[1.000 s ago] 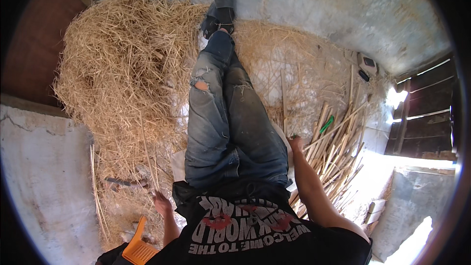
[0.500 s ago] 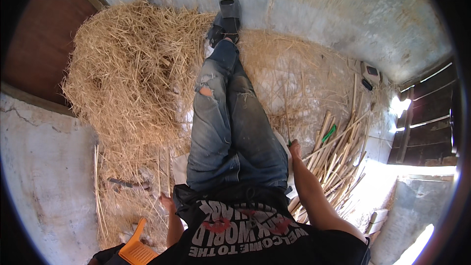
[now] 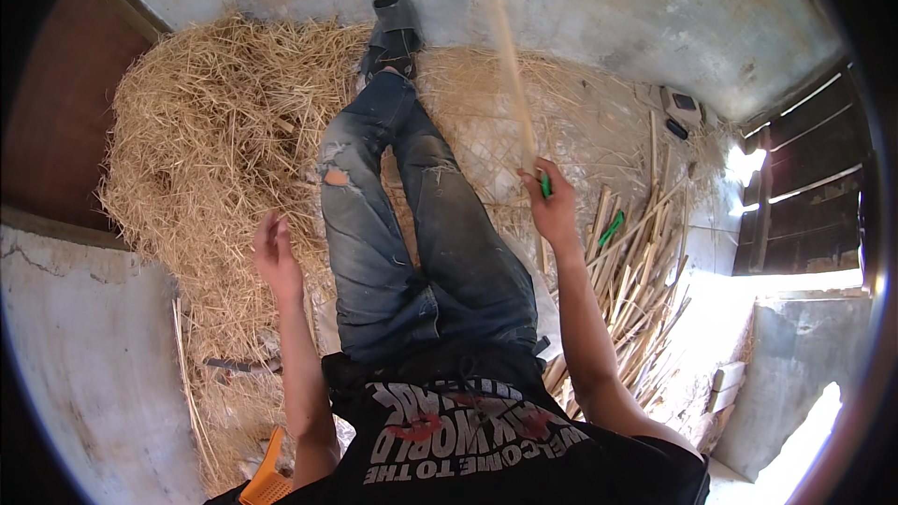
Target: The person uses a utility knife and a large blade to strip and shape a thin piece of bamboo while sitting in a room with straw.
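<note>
My right hand [image 3: 554, 208] is raised beside my right thigh, its fingers closed round the lower end of a long, pale wooden stick [image 3: 510, 61]. The stick points up and away, blurred by motion, its far end beyond the frame's top. A small green piece [image 3: 545, 185] also shows at those fingers; its kind I cannot make out. Over the straw on the other side of my legs, my left hand [image 3: 279, 257] hangs empty with its fingers stretched out and a little apart.
A big straw heap [image 3: 234, 122] lies at left. Several thin sticks [image 3: 645, 271] are piled at right, with a green cord [image 3: 611, 227] among them. A dark-bladed tool [image 3: 229, 366] rests on straw at lower left, near an orange plastic chair [image 3: 268, 477]. A concrete wall [image 3: 636, 0] stands ahead.
Both hands have risen from beside my hips and moved forward. The right hand has brought the stick up into view. My legs have shifted slightly left in the picture.
</note>
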`<control>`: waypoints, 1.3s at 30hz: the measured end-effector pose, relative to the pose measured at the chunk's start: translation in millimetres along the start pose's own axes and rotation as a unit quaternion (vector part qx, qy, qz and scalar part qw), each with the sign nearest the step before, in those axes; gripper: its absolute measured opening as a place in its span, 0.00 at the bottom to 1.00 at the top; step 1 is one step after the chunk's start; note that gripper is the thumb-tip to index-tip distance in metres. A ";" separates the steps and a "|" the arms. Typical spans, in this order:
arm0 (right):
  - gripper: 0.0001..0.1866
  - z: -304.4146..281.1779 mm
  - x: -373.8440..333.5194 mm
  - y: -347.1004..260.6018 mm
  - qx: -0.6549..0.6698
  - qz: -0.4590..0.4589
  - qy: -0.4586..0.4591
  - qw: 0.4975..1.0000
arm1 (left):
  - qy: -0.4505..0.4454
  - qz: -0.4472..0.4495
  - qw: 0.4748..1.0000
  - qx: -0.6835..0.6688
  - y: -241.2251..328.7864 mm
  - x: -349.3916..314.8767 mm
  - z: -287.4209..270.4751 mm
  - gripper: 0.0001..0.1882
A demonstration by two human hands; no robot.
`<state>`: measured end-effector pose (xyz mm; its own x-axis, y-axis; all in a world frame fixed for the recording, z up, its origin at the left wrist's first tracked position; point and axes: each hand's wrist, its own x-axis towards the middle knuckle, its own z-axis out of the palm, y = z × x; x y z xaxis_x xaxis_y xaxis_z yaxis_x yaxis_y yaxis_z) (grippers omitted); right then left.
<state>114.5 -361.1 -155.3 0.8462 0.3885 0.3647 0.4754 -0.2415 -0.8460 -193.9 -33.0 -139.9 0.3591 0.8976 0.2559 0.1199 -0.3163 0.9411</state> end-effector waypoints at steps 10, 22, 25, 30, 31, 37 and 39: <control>0.21 26.7 8.9 -106.6 0.018 -0.113 -0.181 0.977 | -0.211 0.052 0.948 -0.233 112.6 11.7 81.7 0.32; 0.13 24.7 -17.9 -49.7 0.027 0.026 0.003 0.999 | -0.085 0.059 0.933 -0.345 155.4 47.8 30.5 0.18; 0.13 3.1 -50.7 70.0 -0.115 0.152 0.044 0.981 | -0.052 0.102 0.920 -0.375 160.1 58.5 -0.6 0.19; 0.19 -53.5 -151.5 200.5 -0.153 0.365 0.071 0.916 | 0.040 0.165 0.924 -0.342 167.3 70.9 -45.9 0.23; 0.22 -56.4 -165.3 204.3 -0.173 0.421 0.080 0.887 | 0.090 0.164 0.931 -0.313 176.3 71.2 -51.3 0.24; 0.32 -71.9 -244.6 308.8 -0.250 0.545 0.080 0.796 | 0.145 0.200 0.931 -0.268 185.4 82.5 -43.8 0.24; 0.34 -51.8 -261.7 315.0 -0.242 0.547 0.060 0.799 | 0.164 0.186 0.931 -0.268 188.7 79.5 -33.8 0.23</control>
<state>55.3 -584.9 -497.1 0.8220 -0.3719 -0.4313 -0.5525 -0.7046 -0.4453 -174.1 -11.0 65.4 -0.0288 0.8296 0.5577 -0.4662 -0.5047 0.7266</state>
